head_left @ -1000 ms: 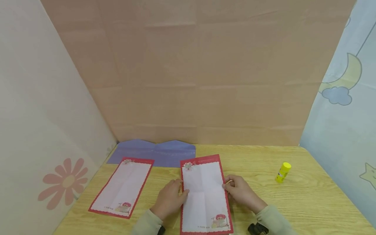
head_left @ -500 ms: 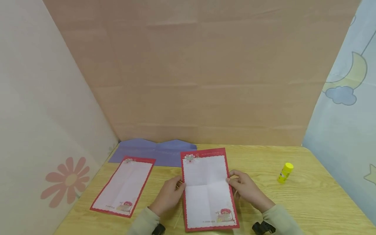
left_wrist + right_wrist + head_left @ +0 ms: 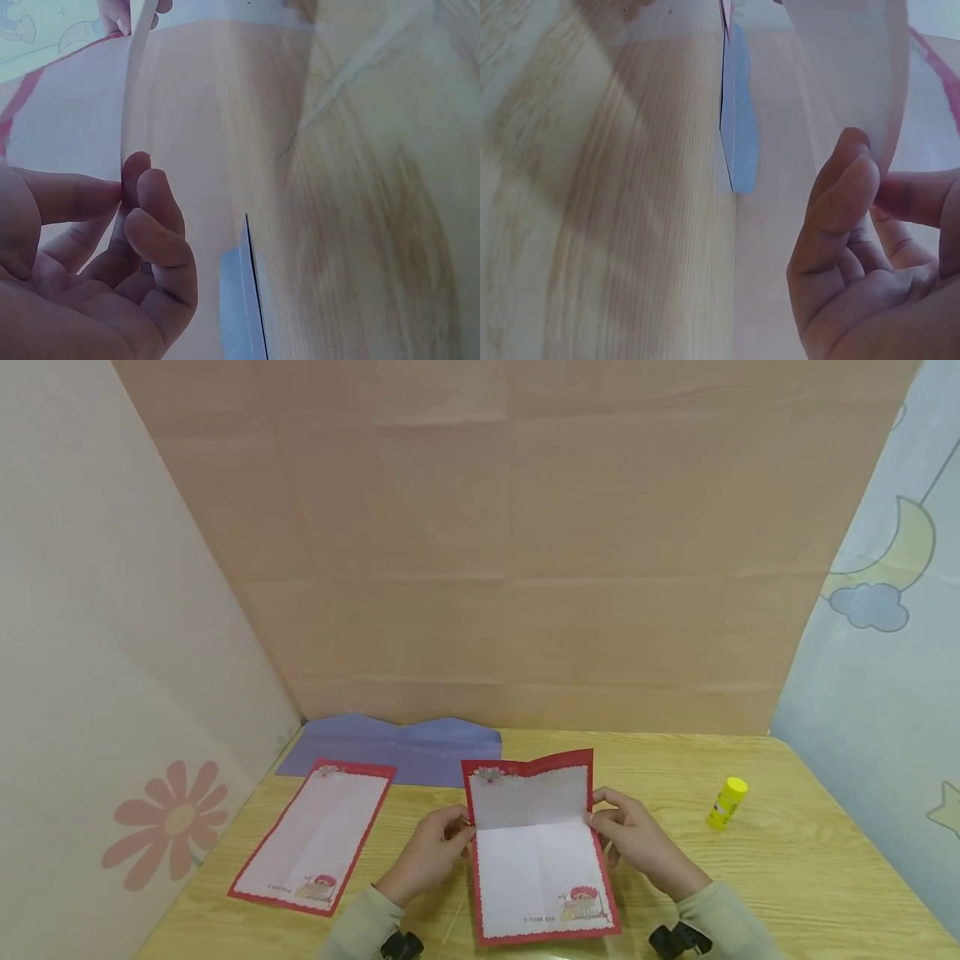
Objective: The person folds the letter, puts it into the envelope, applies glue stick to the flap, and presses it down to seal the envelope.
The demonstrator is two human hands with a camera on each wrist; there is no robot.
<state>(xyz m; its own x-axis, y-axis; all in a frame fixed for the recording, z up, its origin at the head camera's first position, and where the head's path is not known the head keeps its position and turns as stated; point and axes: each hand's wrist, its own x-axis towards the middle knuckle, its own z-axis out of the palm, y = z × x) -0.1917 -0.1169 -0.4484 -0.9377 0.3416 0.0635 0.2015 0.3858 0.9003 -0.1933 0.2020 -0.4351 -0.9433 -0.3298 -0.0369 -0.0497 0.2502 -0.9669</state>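
Note:
Between both hands is a sheet of letter paper (image 3: 536, 877) with a red border, white middle and small printed pictures. It is bent along its crosswise crease, so the far half tilts upward. The left hand (image 3: 429, 852) pinches its left edge near that crease, thumb against fingertips, as the left wrist view shows. On the opposite edge the right hand (image 3: 639, 842) pinches the paper between thumb and fingers (image 3: 844, 199). A second, matching sheet (image 3: 311, 831) lies flat on the table to the left.
Purple paper (image 3: 375, 756) with a wavy far edge lies at the back left, partly under the second sheet. A yellow glue stick (image 3: 727, 803) stands on the wooden table (image 3: 795, 868) at the right. A brown backdrop (image 3: 480, 568) rises behind the table.
The held sheet was almost flat and now bends at the crosswise crease, its far half tipping up. Both hands have shifted slightly to the right and keep their pinch on the edges.

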